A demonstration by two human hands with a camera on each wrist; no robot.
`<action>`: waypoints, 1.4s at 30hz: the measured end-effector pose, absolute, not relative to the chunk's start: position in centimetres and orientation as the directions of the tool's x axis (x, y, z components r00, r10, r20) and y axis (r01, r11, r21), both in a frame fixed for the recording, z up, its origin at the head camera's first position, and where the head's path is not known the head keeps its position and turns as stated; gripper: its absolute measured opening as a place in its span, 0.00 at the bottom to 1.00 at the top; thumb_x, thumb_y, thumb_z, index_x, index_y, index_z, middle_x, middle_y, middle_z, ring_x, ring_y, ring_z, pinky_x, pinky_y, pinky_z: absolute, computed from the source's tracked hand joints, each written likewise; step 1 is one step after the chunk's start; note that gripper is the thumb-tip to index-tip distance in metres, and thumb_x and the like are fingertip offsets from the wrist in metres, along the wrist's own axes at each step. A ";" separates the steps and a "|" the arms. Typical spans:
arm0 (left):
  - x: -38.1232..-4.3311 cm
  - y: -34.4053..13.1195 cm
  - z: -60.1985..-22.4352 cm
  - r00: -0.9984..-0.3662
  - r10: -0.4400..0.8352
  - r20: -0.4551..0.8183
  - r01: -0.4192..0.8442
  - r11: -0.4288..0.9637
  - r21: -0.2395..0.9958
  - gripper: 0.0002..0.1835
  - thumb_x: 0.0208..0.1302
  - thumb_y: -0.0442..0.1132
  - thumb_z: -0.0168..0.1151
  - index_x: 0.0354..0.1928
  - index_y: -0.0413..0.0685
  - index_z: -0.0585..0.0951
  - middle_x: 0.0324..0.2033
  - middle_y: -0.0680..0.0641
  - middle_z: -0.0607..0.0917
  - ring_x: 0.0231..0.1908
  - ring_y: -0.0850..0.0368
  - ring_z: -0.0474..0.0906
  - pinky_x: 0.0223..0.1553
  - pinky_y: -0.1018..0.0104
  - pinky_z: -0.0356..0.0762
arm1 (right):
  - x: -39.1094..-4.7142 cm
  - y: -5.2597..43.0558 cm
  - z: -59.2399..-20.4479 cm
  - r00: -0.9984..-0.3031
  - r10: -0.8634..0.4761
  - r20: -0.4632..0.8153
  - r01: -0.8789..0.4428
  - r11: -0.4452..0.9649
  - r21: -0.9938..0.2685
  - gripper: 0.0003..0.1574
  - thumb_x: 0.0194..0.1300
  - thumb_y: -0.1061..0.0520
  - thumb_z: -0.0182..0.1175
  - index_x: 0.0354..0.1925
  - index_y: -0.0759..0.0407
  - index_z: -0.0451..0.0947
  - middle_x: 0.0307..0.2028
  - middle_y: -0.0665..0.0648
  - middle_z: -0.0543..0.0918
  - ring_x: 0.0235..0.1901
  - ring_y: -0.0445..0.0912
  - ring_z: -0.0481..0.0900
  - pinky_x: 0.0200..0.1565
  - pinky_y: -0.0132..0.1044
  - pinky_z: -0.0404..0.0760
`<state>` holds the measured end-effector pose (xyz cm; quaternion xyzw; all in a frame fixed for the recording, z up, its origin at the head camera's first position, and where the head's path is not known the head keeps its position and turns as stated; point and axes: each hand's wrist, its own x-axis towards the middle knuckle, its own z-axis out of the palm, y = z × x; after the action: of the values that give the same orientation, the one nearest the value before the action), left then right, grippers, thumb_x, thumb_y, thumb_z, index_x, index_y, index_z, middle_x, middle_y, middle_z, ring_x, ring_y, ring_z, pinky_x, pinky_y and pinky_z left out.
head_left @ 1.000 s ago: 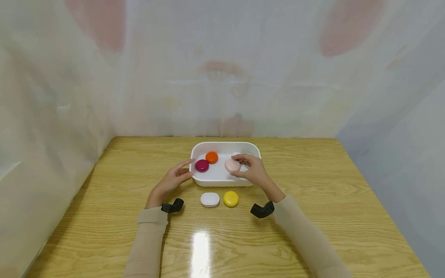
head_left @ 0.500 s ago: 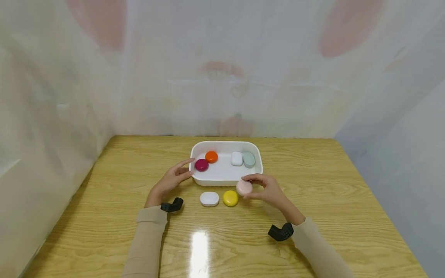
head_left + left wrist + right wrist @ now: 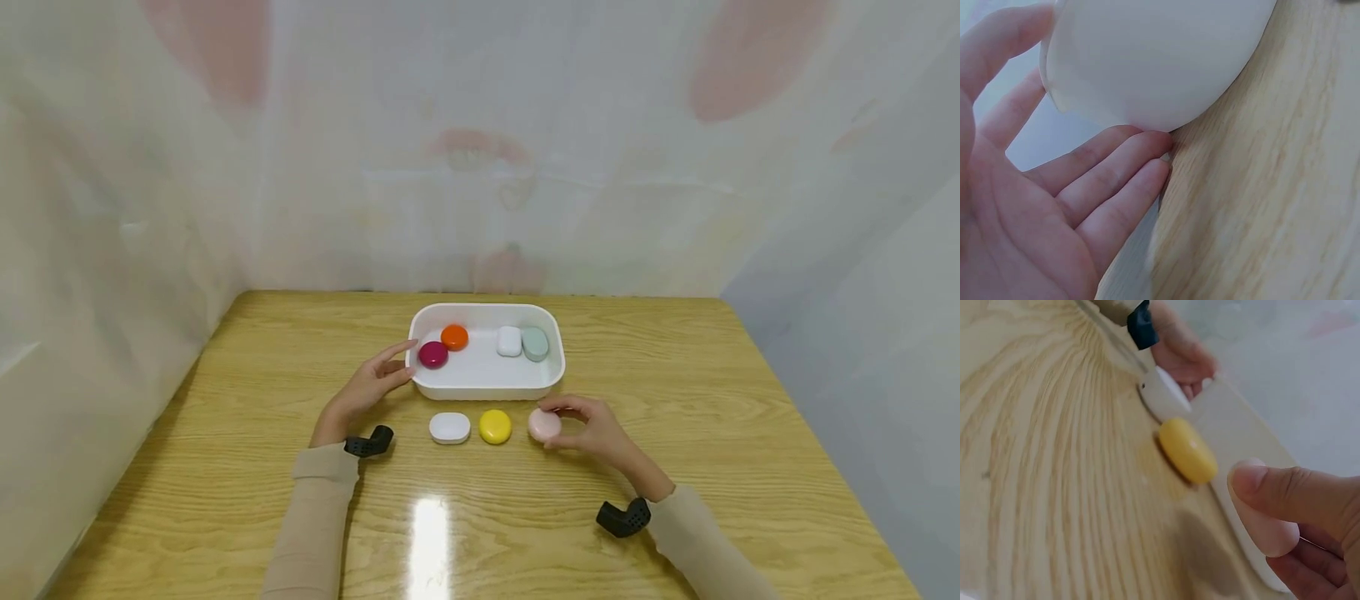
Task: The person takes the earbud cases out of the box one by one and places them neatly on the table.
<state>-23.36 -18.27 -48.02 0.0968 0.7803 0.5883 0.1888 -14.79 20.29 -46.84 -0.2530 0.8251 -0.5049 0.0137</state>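
My right hand (image 3: 592, 427) pinches a pale pink, smooth, rounded disc (image 3: 544, 425) between thumb and fingers, in front of the white tray (image 3: 487, 393). In the right wrist view, the disc's shadow falls on the table apart from it. To its left lie a yellow rounded disc (image 3: 495, 427) and a white oval case (image 3: 449, 428) with a small dark dot on its side. My left hand (image 3: 363, 392) touches the tray's left end, thumb and fingertips at the rim; the left wrist view shows several nearly straight fingers (image 3: 1116, 162) against its outer wall.
Inside the tray, a crimson disc (image 3: 433, 355) and an orange disc (image 3: 454, 337) sit on the left; a white rounded-square piece (image 3: 509, 342) and a pale green oval (image 3: 535, 343) on the right. A patterned curtain (image 3: 480, 208) hangs behind the wooden table (image 3: 675, 375).
My right hand has carried the pink disc from inside the tray over its front edge to the right of the yellow disc. The left hand has stayed at the tray's left end.
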 end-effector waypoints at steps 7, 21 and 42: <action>-23.4 -18.2 -47.9 -0.909 0.375 -0.183 -0.071 0.293 0.953 0.32 0.68 0.54 0.57 0.72 0.68 0.61 0.66 0.38 0.71 0.66 0.40 0.67 0.70 0.38 0.59 | -15.1 20.2 -47.7 -0.890 -0.418 0.181 -0.365 0.417 -0.833 0.31 0.45 0.60 0.76 0.50 0.64 0.81 0.48 0.65 0.85 0.49 0.43 0.83 0.52 0.33 0.82; -23.3 -18.1 -48.2 -0.914 0.353 -0.201 -0.098 0.288 0.953 0.32 0.66 0.56 0.58 0.71 0.71 0.61 0.67 0.39 0.70 0.67 0.41 0.66 0.70 0.37 0.58 | -14.5 19.9 -47.7 -0.874 -0.442 0.203 -0.402 0.422 -0.813 0.32 0.47 0.64 0.75 0.51 0.70 0.78 0.50 0.68 0.83 0.52 0.57 0.80 0.56 0.38 0.81; -23.2 -18.1 -48.0 -0.910 0.358 -0.210 -0.103 0.296 0.950 0.32 0.67 0.56 0.57 0.72 0.70 0.61 0.67 0.38 0.70 0.68 0.40 0.65 0.70 0.36 0.56 | -19.7 14.4 -41.5 -0.830 -0.506 0.236 -0.420 0.288 -0.861 0.23 0.55 0.67 0.68 0.50 0.70 0.78 0.49 0.72 0.82 0.51 0.65 0.80 0.56 0.47 0.80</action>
<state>-23.17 -18.11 -47.99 0.0818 0.7809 0.5875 0.1960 -19.66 14.37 -41.53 -0.2888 0.8013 -0.5223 0.0409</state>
